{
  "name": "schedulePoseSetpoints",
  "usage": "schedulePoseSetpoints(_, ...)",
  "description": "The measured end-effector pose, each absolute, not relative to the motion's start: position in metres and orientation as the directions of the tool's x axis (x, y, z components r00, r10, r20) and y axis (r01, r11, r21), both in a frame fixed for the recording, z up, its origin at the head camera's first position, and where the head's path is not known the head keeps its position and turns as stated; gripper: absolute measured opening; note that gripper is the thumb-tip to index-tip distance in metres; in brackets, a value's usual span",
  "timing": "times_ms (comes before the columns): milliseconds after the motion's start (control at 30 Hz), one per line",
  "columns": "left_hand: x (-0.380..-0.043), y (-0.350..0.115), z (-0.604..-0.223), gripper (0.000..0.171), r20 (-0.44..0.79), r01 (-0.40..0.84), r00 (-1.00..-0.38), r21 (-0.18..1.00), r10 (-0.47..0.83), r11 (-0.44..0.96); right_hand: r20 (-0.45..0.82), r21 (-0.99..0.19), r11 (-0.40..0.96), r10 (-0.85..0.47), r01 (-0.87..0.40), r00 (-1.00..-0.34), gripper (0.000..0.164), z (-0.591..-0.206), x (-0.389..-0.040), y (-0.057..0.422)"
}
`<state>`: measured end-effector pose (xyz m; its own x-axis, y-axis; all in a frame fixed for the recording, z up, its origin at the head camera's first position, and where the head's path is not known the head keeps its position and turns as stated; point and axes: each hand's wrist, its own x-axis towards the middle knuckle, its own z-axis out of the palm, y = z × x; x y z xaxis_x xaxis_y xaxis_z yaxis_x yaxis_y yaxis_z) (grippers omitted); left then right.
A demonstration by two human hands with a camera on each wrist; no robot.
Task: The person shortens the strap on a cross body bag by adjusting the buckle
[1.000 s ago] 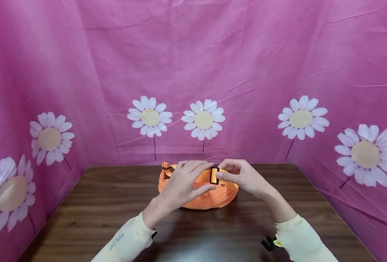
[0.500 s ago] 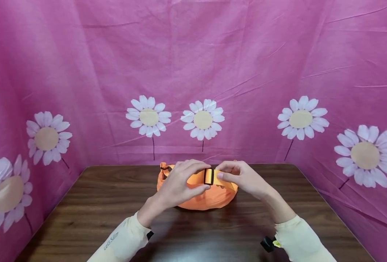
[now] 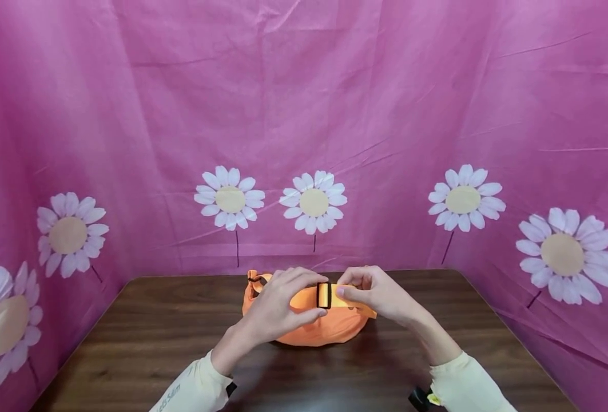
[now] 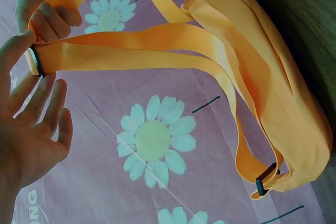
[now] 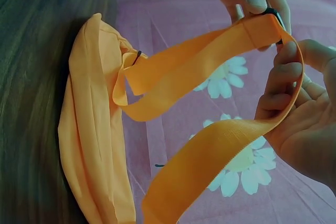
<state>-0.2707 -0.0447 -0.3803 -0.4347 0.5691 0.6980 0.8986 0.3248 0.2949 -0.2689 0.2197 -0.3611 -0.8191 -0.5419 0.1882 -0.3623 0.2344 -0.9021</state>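
An orange waist bag [image 3: 329, 333] rests on the table, its webbing strap [image 4: 131, 60] lifted in a loop above it. At the bag's near side in the head view, my left hand [image 3: 280, 306] pinches the black strap slider [image 3: 324, 296] between thumb and fingers. Just to the right, my right hand [image 3: 383, 294] pinches the strap close beside that slider. The right wrist view has the strap tail [image 5: 205, 153] hanging in a curve from the right fingers. A second black buckle [image 4: 266, 178] sits where the strap meets one end of the bag.
The brown wooden table [image 3: 170, 326] carries the bag near its far edge. Behind and on both sides hangs a pink cloth [image 3: 376, 114] printed with white daisies. A black wrist device [image 3: 419, 397] is at the right sleeve.
My left hand has moved slightly left with the slider, so more strap shows between it and my right fingers. The head view has tilted up a little.
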Motion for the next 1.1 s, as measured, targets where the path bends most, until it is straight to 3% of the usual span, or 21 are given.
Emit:
schedulePoseSetpoints(267, -0.269, -0.044, -0.384, 0.049, 0.715, 0.905, -0.414, 0.257, 0.563, 0.339, 0.25, -0.884, 0.206, -0.551, -0.42, -0.796, 0.01, -0.365, -0.269, 0.213)
schedulePoseSetpoints(633, -0.27, -0.046, -0.379, 0.051, 0.775, 0.926, -0.359, 0.228, 0.521, 0.3, 0.241, -0.876, 0.262, -0.491, -0.406, -0.837, 0.012, -0.367, -0.275, 0.222)
schedulePoseSetpoints(1100, -0.268, -0.048, -0.377, 0.051, 0.679, 0.879, -0.475, 0.334, 0.56, 0.34, 0.227, -0.885, 0.246, -0.513, -0.395, -0.828, 0.014, -0.368, -0.276, 0.224)
